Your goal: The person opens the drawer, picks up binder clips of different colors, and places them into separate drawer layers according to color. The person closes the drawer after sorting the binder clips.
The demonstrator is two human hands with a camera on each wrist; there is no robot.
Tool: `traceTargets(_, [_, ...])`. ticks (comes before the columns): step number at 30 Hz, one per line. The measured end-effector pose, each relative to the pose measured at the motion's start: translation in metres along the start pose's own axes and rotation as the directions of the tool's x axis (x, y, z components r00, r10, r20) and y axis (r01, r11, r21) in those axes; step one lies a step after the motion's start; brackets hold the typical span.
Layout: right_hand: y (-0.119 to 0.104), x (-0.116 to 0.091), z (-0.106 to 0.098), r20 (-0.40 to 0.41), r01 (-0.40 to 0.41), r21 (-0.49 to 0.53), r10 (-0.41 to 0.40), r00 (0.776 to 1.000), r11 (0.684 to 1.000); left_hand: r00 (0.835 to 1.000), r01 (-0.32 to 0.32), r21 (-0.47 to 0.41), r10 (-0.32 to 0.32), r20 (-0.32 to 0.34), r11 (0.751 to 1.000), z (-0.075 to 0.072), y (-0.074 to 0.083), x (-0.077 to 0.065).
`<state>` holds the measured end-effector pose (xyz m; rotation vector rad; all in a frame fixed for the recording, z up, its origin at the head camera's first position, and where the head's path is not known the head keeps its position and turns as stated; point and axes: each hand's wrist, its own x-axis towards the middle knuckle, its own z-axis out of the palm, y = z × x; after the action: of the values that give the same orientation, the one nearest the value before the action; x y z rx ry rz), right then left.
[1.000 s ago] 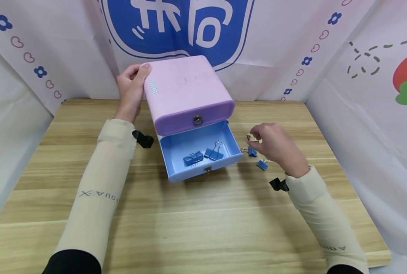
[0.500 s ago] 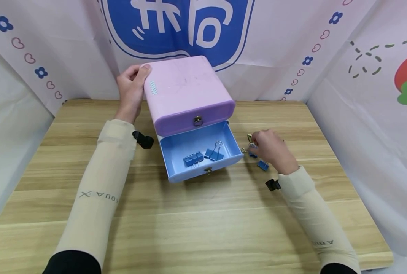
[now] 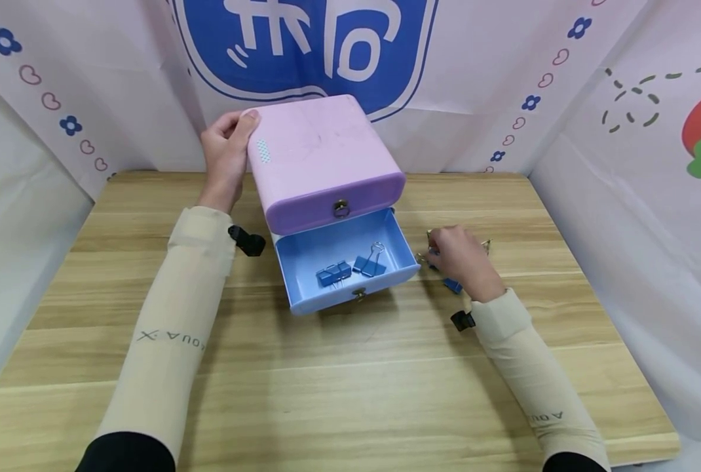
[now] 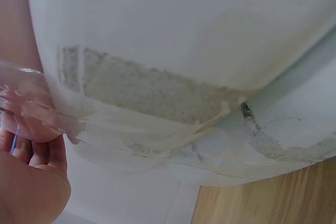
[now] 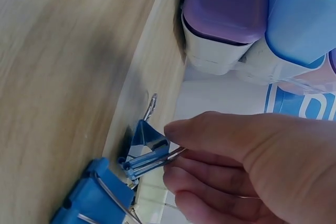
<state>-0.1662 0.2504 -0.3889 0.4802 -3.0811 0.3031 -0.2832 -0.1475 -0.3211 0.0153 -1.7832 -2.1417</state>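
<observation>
My left hand (image 3: 225, 154) grips the far left corner of a pink mini drawer unit (image 3: 321, 141), its thumb on top. The unit's lower blue drawer (image 3: 291, 275) is pulled out, with two blue binder clips (image 3: 369, 265) lying in it. To the right of the drawer my right hand (image 3: 461, 259) is low over the table. In the right wrist view its thumb and fingers pinch the wire handle of a blue binder clip (image 5: 144, 156). Another blue binder clip (image 5: 94, 195) lies beside that one, partly under the hand in the head view.
A yellowish wire end (image 3: 487, 246) shows past the right hand's far side. The unit's purple upper drawer (image 3: 333, 204) is pushed in. The wooden table (image 3: 327, 387) ends at a printed cloth (image 3: 462, 85) behind the unit.
My right hand has moved left and slightly towards me, down onto the blue binder clip by the drawer. My left hand and the drawer unit have stayed in place.
</observation>
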Motion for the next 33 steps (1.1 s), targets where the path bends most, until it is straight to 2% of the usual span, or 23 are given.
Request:
traceTargets(7, [0.000,-0.002,-0.003,-0.029,0.005,0.067,-0.003,1.000,0.998,1.000,-0.002,0.014,0.002,0.005,1.000,0.000,0.000,0.000])
traceTargets(11, [0.001,-0.003,-0.011,-0.052,0.021,0.140,-0.014,0.999,0.990,1.000,-0.006,0.017,0.006,0.001,1.000,0.000,0.000,-0.001])
traceTargets(16, [0.000,-0.004,-0.023,-0.087,0.056,0.176,-0.041,0.995,0.983,1.000,0.001,0.013,-0.001,0.002,1.000,0.000,0.000,0.000])
traceTargets(22, [-0.007,-0.006,-0.041,-0.144,0.090,0.206,-0.061,0.988,0.974,1.000,-0.005,0.019,0.005,0.000,1.000,0.000,0.001,-0.001])
traceTargets(33, [-0.024,-0.009,-0.069,-0.249,0.146,0.182,-0.098,0.964,0.972,1.000,0.019,0.033,-0.019,-0.004,0.999,-0.001,0.001,0.001])
